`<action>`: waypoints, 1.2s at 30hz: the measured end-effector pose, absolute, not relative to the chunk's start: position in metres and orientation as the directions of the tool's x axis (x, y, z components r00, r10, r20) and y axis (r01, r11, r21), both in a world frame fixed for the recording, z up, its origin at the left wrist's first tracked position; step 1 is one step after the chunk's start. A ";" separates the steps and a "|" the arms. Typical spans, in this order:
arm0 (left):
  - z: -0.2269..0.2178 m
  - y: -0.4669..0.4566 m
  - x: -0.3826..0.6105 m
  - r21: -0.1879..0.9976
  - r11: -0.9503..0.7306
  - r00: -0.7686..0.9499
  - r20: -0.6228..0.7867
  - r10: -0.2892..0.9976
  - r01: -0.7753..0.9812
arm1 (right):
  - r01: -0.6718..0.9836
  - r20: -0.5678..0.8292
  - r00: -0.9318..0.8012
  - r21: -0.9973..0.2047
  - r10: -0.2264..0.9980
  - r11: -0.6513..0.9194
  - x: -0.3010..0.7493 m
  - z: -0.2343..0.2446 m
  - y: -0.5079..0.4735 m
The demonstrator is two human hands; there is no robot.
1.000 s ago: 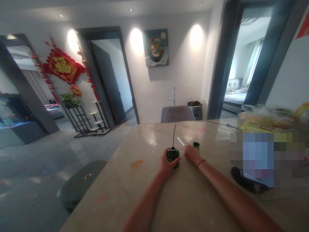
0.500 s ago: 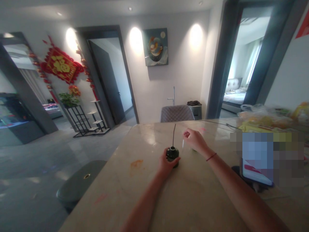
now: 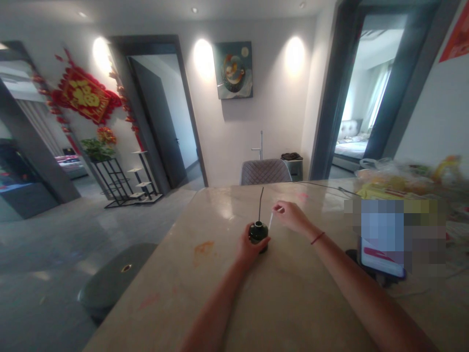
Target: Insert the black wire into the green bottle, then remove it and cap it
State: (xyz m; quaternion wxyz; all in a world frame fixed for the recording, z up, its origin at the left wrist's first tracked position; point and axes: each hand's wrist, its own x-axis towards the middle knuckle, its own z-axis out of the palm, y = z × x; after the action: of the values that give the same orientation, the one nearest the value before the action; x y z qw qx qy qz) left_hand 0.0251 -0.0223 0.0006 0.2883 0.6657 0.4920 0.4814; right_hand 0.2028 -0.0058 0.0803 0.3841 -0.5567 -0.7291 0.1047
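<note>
My left hand [image 3: 249, 246] is wrapped round a small dark green, glossy bottle [image 3: 259, 231] that stands upright on the table [image 3: 286, 293]. From the pale-rimmed mouth of the bottle rises a thin dark stick [image 3: 260, 203], slightly bent near its top. To the right of the bottle, my right hand [image 3: 288, 213] is closed in a pinch on a thin white stick [image 3: 271, 220]. The white stick points downward beside the bottle's neck, and its kind cannot be made out. A dark red cord circles my right wrist.
A lit phone [image 3: 383, 254], partly pixelated, leans on a stand at the right. Behind it lie yellow packages and plastic bags [image 3: 395, 176]. A grey quilted chair [image 3: 266, 172] stands at the far edge, a green stool [image 3: 113, 278] at the left. A dark cable [image 3: 322, 186] crosses the back.
My right hand has moved slightly left and down, bringing the white stick nearer the bottle. The left hand still grips the bottle. The whole view has shifted a little.
</note>
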 end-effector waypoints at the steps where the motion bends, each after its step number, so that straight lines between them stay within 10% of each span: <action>1: 0.001 -0.022 0.025 0.859 -0.347 0.051 0.354 0.934 0.377 | 0.697 0.486 -0.051 -0.608 0.872 0.380 0.202 0.086 -0.009; 10: -0.001 -0.022 0.025 0.880 -0.334 0.031 0.345 0.938 0.338 | 0.395 0.680 0.091 -0.696 0.728 0.600 0.190 0.129 -0.046; 28: 0.000 -0.022 0.025 0.847 -0.404 0.086 0.400 0.912 0.346 | 0.749 0.485 -0.331 -0.387 0.809 0.539 0.159 0.079 -0.027; 36: -0.001 -0.022 0.026 0.865 -0.386 0.075 0.383 0.921 0.322 | 0.683 0.441 -0.252 -0.550 0.862 0.481 0.170 0.084 -0.026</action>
State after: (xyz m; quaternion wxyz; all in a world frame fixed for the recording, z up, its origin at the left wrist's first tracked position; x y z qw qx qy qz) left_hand 0.0260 -0.0223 -0.0005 0.3015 0.6681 0.4649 0.4965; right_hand 0.1705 -0.0259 0.0843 0.3605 -0.4941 -0.7814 0.1241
